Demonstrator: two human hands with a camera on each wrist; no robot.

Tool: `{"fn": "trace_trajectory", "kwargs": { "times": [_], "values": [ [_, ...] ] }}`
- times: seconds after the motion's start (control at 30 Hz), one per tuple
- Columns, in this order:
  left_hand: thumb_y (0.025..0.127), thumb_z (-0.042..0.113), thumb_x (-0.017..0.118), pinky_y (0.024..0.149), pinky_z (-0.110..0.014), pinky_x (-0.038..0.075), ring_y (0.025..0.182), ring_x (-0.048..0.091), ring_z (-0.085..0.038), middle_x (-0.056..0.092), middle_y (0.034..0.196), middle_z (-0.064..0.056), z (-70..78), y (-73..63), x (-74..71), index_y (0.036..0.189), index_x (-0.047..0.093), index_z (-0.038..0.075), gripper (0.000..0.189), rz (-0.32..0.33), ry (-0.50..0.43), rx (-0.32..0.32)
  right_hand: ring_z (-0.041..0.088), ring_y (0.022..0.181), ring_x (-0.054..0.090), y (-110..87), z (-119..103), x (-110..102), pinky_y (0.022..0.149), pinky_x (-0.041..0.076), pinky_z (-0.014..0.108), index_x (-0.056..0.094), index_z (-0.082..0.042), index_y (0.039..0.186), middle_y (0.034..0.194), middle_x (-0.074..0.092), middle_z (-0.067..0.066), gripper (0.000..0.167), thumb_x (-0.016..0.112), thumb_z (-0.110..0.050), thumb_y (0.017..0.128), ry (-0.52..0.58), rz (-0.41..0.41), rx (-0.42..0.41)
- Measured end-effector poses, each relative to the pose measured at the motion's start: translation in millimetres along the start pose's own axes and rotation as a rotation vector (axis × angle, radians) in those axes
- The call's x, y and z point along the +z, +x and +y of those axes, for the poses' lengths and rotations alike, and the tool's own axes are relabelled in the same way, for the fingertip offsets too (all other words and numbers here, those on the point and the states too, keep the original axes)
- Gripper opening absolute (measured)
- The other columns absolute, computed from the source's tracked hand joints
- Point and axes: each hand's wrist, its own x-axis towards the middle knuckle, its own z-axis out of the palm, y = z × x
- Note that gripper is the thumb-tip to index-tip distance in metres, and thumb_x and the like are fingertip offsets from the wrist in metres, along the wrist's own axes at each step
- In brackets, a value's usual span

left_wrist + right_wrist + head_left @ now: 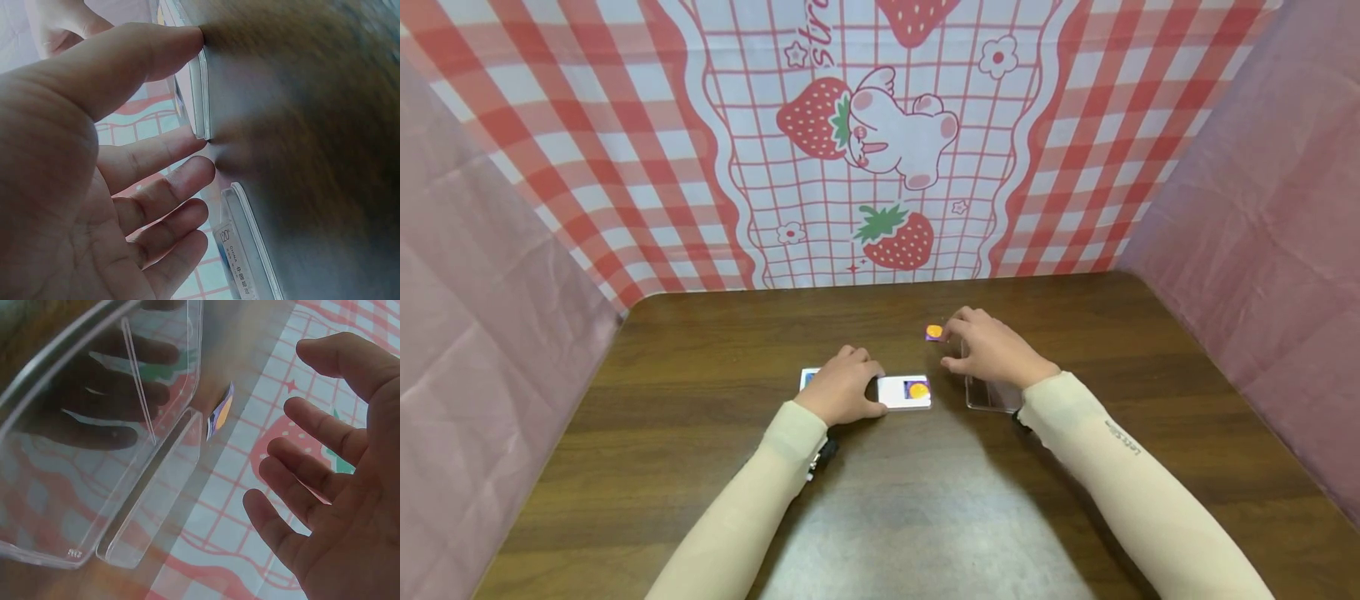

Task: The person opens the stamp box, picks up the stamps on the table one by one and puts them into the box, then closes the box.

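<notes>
My left hand [842, 387] lies low over the table, its thumb and index finger at opposite edges of a flat white case [891, 393]. That case bears a purple square with an orange round picture. Below the other fingers is a second flat case [240, 256] with printed lettering, partly hidden by the hand in the head view. My right hand [992, 346] hovers with spread, slightly bent fingers over a clear plastic box [988, 396]. Near its fingertips lies a small purple and orange square [934, 332]; in the right wrist view the fingers are apart from it.
A narrow clear plastic piece [156, 494] stands beside the clear box. Everything rests on a brown wooden table [700, 350]. A red-checked cloth [880, 167] with strawberries hangs at the back, and pink cloths [1247, 250] close off both sides.
</notes>
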Motion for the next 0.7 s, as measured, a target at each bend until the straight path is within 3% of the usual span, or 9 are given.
{"fn": "trace_trajectory", "kwargs": {
  "times": [0.7],
  "values": [
    [0.087, 0.044, 0.082, 0.100, -0.042, 0.048, 0.113, 0.054, -0.027, 0.064, 0.120, -0.009, -0.4, -0.3, -0.6, 0.127, 0.071, 0.009, 0.054, -0.003, -0.005, -0.006, 0.030, 0.116, 0.055, 20.2, 26.6, -1.6, 0.098, 0.050, 0.052, 0.070, -0.009, 0.118, 0.130, 0.056, 0.012, 0.037, 0.078, -0.033, 0.091, 0.043, -0.048, 0.103]
  ]
}}
